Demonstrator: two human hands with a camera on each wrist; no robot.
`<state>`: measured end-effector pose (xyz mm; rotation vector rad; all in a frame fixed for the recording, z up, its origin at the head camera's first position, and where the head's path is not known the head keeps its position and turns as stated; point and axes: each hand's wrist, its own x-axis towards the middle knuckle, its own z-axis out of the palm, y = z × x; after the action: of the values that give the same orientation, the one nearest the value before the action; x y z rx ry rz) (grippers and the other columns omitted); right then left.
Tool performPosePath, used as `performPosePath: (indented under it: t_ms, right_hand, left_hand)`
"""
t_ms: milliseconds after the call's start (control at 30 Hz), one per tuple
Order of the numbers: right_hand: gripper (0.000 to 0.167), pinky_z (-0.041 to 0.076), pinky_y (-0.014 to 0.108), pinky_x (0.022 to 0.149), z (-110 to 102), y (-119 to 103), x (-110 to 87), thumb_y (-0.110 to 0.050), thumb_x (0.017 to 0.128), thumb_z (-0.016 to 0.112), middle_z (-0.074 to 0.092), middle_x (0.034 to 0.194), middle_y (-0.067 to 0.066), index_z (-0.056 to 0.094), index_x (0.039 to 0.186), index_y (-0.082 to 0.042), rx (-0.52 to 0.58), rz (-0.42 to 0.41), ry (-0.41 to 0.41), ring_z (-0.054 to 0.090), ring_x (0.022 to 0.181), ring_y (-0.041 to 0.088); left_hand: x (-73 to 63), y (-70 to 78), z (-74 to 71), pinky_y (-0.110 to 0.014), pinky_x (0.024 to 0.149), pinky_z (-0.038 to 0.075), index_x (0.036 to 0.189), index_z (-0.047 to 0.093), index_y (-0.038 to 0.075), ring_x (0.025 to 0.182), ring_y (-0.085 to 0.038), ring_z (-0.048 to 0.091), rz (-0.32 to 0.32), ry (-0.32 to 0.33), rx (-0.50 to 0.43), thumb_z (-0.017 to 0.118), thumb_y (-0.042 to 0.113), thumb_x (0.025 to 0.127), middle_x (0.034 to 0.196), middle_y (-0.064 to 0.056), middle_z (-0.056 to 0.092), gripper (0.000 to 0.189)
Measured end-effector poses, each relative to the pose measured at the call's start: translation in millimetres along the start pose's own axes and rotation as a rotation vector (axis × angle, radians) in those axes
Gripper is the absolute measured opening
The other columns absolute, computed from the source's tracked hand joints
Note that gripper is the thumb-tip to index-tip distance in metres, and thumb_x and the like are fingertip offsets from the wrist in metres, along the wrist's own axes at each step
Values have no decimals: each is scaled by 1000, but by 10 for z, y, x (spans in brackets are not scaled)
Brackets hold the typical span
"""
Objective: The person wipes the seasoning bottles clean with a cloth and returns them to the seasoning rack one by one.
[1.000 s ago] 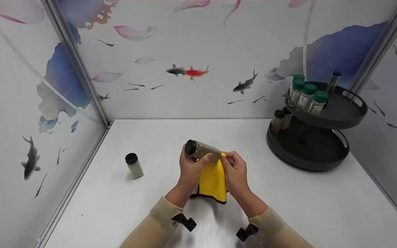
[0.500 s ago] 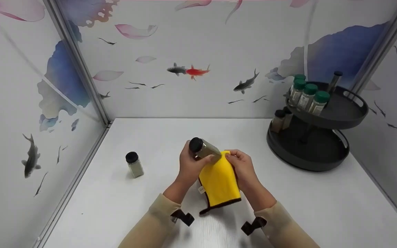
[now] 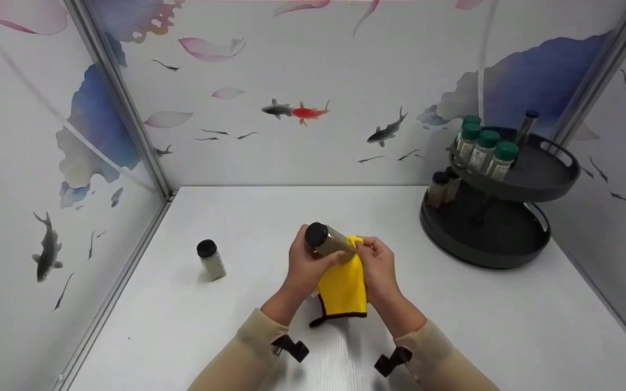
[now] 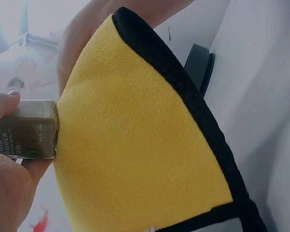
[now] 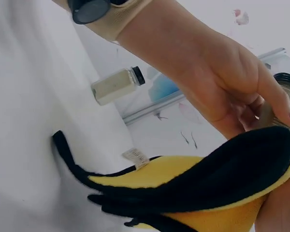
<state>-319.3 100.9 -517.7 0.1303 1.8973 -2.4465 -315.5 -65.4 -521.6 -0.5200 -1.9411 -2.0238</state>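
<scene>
**Spare jar and loaded rack on the white table**

A small black-capped jar (image 3: 211, 261) of pale powder stands upright at the table's (image 3: 508, 326) left. At the right rear sits a dark two-tier rack (image 3: 503, 217), green-capped bottles (image 3: 484, 149) on its upper tray, dark-capped ones (image 3: 443, 190) below.

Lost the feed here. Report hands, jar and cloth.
Left hand grips the spice jar, tilted, cap on. Right hand pinches the yellow cloth against its base. Nothing in the way.
</scene>
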Motion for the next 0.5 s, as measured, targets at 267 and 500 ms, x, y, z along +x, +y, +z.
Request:
performPosePath:
  t_ms: [267, 500]
  right_hand:
    - [15, 63, 28, 81, 34, 34, 0, -7, 108, 55, 73, 101, 9, 66, 116, 1, 2, -7, -104, 71, 88, 19]
    - [15, 63, 26, 79, -30, -42, 33, -7, 109, 56, 72, 100, 9, 66, 115, 3, 17, 23, -135, 71, 85, 17]
  left_hand:
    - [53, 2, -87, -30, 100, 59, 126, 51, 2, 112, -24, 64, 40, 19, 2, 83, 5, 90, 122, -17, 62, 48]
    - [85, 8, -164, -29, 96, 61, 124, 52, 2, 109, -21, 66, 51, -39, 63, 83, 4, 90, 119, -17, 63, 47]
